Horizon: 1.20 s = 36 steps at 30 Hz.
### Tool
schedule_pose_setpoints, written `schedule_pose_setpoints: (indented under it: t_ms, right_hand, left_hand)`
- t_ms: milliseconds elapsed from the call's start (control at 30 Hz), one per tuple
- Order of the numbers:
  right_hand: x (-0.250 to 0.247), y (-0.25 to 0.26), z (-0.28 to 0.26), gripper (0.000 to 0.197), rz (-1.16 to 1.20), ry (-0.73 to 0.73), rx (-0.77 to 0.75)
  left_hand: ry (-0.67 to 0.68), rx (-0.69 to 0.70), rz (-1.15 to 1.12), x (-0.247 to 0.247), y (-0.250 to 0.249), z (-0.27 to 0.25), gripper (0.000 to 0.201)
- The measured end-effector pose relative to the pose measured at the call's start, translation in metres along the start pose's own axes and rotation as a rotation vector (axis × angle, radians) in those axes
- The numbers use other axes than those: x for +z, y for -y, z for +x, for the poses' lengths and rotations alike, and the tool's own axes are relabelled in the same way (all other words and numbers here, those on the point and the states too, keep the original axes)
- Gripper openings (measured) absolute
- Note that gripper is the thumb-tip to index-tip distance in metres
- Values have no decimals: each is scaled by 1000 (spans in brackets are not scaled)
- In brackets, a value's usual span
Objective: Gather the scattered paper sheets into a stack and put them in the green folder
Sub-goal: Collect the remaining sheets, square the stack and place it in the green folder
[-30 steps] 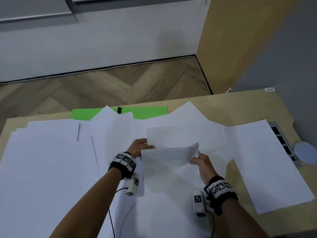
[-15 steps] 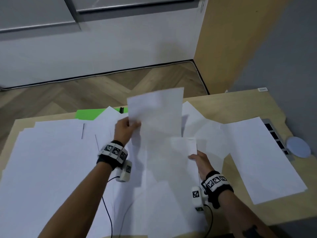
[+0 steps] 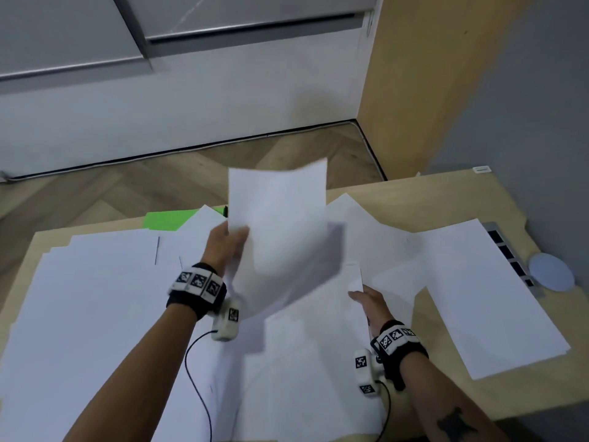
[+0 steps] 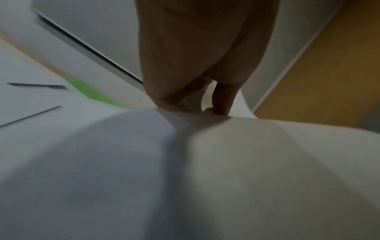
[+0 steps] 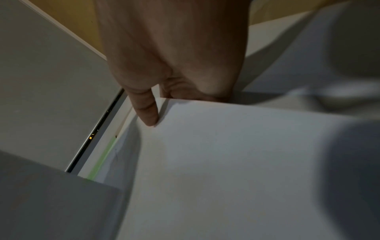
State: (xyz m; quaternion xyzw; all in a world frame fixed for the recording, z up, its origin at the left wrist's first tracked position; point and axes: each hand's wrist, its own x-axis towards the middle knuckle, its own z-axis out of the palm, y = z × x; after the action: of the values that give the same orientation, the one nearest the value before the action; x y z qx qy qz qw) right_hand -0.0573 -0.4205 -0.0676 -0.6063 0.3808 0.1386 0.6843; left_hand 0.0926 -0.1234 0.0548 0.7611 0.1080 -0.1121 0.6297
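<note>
Grey disc (image 3: 552,272) beside slotted strip (image 3: 510,255)

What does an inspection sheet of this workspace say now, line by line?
Surface: wooden desk, mostly under paper.
Job's things: loose sheets scattered, not stacked; green folder at far edge, partly covered.
Clutter: round white disc and grey slotted strip at right edge.
Grips: left hand holds a raised sheet; right hand holds a sheet's edge.
Cables: black wires from wrist cameras.
Surroundings: herringbone floor, white wall.
</note>
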Motion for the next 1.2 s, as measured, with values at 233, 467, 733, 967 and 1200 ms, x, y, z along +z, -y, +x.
schedule_pose_setpoints:
  t_ms: [233, 467, 733, 967, 1200]
  right_hand:
    - [-2, 0, 1, 22, 9, 28, 8]
    - [-2, -8, 16, 65, 32, -39, 34]
    - [-4, 2, 0, 36, 28, 69, -20]
    - [-2, -3, 8, 33, 214, 5, 8]
    - [13, 2, 11, 37, -31, 65, -26]
  left_hand:
    - [138, -207, 788, 12, 85, -17, 25]
    - [326, -182, 857, 43, 103, -42, 23]
    - [336, -221, 764, 79, 110, -53, 25]
    - [169, -296, 545, 71, 112, -54, 17]
    - [195, -340, 506, 72, 116, -61, 17]
